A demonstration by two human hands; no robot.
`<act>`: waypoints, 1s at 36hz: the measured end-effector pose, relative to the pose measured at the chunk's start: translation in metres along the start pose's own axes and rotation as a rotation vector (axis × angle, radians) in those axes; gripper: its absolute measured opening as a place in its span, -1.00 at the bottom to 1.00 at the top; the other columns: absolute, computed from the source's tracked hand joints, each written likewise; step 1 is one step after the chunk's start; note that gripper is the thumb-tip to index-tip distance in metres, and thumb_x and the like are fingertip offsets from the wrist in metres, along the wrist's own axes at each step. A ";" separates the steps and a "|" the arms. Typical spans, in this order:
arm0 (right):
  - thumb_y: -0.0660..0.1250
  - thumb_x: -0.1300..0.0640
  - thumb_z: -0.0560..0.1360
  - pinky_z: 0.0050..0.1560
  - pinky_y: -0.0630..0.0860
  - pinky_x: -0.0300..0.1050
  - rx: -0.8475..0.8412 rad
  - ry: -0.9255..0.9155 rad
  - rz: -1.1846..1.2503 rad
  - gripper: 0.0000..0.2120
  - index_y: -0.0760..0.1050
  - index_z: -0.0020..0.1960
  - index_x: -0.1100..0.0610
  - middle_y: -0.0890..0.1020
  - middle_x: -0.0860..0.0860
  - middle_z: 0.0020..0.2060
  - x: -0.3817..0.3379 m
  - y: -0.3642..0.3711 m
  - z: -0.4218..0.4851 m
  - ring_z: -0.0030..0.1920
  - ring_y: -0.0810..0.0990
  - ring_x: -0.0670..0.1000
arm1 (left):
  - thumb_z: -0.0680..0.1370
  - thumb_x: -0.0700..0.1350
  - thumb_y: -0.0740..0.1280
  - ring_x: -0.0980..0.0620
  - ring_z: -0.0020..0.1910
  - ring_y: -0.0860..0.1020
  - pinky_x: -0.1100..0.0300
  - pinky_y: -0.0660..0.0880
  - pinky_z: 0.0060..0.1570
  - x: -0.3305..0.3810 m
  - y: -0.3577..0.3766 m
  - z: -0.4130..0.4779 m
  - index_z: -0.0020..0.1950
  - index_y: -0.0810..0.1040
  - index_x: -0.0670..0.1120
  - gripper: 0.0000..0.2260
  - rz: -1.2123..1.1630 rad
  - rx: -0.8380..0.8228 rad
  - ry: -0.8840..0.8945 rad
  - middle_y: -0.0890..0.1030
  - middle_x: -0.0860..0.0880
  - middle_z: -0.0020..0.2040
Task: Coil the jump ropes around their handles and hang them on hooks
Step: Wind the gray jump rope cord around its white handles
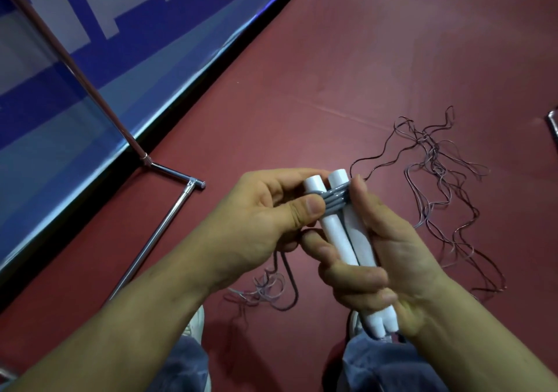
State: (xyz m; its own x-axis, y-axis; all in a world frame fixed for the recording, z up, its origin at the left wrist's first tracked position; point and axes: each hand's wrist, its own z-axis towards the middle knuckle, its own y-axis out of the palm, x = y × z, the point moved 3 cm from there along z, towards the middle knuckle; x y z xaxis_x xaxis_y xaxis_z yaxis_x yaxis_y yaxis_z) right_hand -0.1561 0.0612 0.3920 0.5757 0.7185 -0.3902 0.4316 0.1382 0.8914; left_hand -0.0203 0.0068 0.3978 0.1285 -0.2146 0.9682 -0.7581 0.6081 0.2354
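Two white cylindrical plastic handles (332,234) lie side by side in my hands, held above the red floor (362,59) and not resting on it. My right hand (389,271) curls round their lower half, thumb laid up the right side. My left hand (259,219) pinches the turns of grey cord (335,200) against the upper end with its thumb. Step in hand, as I judge it: coiling, with a few turns laid and slack hanging to the floor below. The next move calls for tension on the cord while more turns go down the handles. No hook shows. Other thin tangled ropes (434,162) lie toward the floor's right edge; a chrome tube stand (157,234) stands by its left edge.
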 end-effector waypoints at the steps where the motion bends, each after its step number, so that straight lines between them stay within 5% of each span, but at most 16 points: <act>1: 0.42 -0.23 0.50 -0.65 0.33 -0.32 0.113 -0.040 -0.075 -0.47 0.53 -0.06 0.28 0.53 0.12 -0.25 0.000 0.001 0.001 -0.57 0.43 -0.10 | 0.61 -0.21 0.35 -0.03 -0.37 0.54 0.11 0.29 -0.31 0.000 -0.002 0.000 0.28 0.61 -0.15 -0.76 0.006 0.014 -0.001 0.60 -0.13 -0.20; 6: 0.38 -0.07 0.51 -0.61 0.36 -0.25 0.525 -0.221 -0.421 -0.65 0.50 -0.09 0.24 0.51 0.16 -0.39 -0.003 0.009 0.000 -0.59 0.42 0.01 | 0.63 -0.30 0.30 0.00 -0.40 0.25 0.14 0.20 -0.41 -0.001 -0.010 0.003 0.21 0.64 -0.20 -0.80 0.056 0.077 0.002 0.46 -0.04 -0.31; 9: 0.32 -0.08 0.52 -0.51 0.47 -0.16 0.578 -0.247 -0.608 -0.61 0.56 0.00 0.28 0.60 0.22 -0.34 -0.006 0.010 0.001 -0.51 0.52 0.08 | 0.64 -0.29 0.31 0.00 -0.42 0.25 0.13 0.20 -0.42 -0.002 -0.013 0.004 0.17 0.64 -0.22 -0.84 0.111 0.100 0.002 0.47 -0.04 -0.31; 12: 0.30 -0.05 0.57 -0.38 0.56 -0.08 0.655 -0.240 -0.782 -0.63 0.57 0.09 0.28 0.67 0.23 -0.27 -0.007 0.006 0.000 -0.40 0.60 0.14 | 0.57 -0.15 0.39 -0.02 -0.42 0.31 0.10 0.27 -0.40 -0.006 -0.016 0.005 0.09 0.70 -0.03 -0.85 0.220 0.150 0.009 0.52 0.04 -0.33; 15: 0.29 0.26 0.60 -0.39 0.52 -0.04 0.671 -0.227 -0.865 -0.88 0.50 0.10 0.29 0.60 0.19 -0.31 -0.006 0.005 -0.001 -0.40 0.54 0.14 | 0.49 -0.06 0.37 -0.02 -0.42 0.31 0.08 0.27 -0.37 -0.009 -0.016 0.006 0.05 0.70 0.04 -0.82 0.249 0.168 0.000 0.49 -0.04 -0.31; 17: 0.31 0.36 0.55 -0.42 0.43 -0.06 0.707 -0.248 -0.909 -0.87 0.47 0.08 0.24 0.51 0.12 -0.37 -0.004 0.004 0.000 -0.43 0.46 0.09 | 0.48 -0.06 0.38 -0.02 -0.42 0.30 0.10 0.27 -0.38 -0.009 -0.015 0.006 0.04 0.70 0.02 -0.82 0.230 0.173 0.005 0.47 -0.08 -0.30; 20: 0.45 0.24 0.50 -0.48 0.39 -0.10 0.755 -0.330 -1.034 -0.81 0.48 0.03 0.14 0.45 -0.01 -0.47 -0.005 0.007 0.002 -0.48 0.41 0.03 | 0.49 -0.10 0.38 0.00 -0.44 0.30 0.11 0.28 -0.40 -0.010 -0.013 0.005 0.05 0.71 -0.05 -0.81 0.169 0.168 0.016 0.47 -0.10 -0.29; 26: 0.38 0.13 0.54 -0.56 0.21 -0.19 0.714 -0.391 -0.908 -0.77 0.47 -0.27 -0.01 0.35 0.09 -0.50 -0.009 0.017 0.002 -0.54 0.26 0.00 | 0.59 -0.13 0.34 0.03 -0.37 0.27 0.19 0.26 -0.38 0.000 -0.011 0.000 0.21 0.67 -0.13 -0.77 0.112 0.039 0.085 0.42 -0.18 -0.23; 30: 0.36 0.21 0.56 -0.54 0.17 -0.26 0.661 -0.371 -0.803 -0.77 0.43 -0.25 0.07 0.29 0.11 -0.51 -0.009 0.021 -0.001 -0.56 0.20 -0.02 | 0.60 -0.14 0.32 0.00 -0.31 0.27 0.20 0.28 -0.31 0.006 -0.016 -0.002 0.29 0.65 -0.07 -0.72 0.153 -0.007 0.077 0.47 -0.16 -0.19; 36: 0.38 0.24 0.55 -0.51 0.17 -0.30 0.691 -0.438 -0.766 -0.63 0.42 -0.39 0.00 0.26 0.11 -0.50 -0.021 0.016 -0.006 -0.55 0.17 -0.05 | 0.57 -0.14 0.42 0.15 -0.26 0.48 0.21 0.38 -0.14 0.004 -0.030 -0.005 -0.05 0.76 -0.01 -0.89 0.433 0.056 -0.032 0.58 0.11 -0.25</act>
State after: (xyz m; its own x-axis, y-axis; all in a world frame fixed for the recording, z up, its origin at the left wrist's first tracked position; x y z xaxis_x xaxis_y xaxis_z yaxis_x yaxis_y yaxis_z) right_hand -0.1654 0.0528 0.4160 0.1285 0.2856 -0.9497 0.9913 -0.0648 0.1146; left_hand 0.0059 -0.0089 0.3945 -0.2282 0.0267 0.9732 -0.7712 0.6052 -0.1975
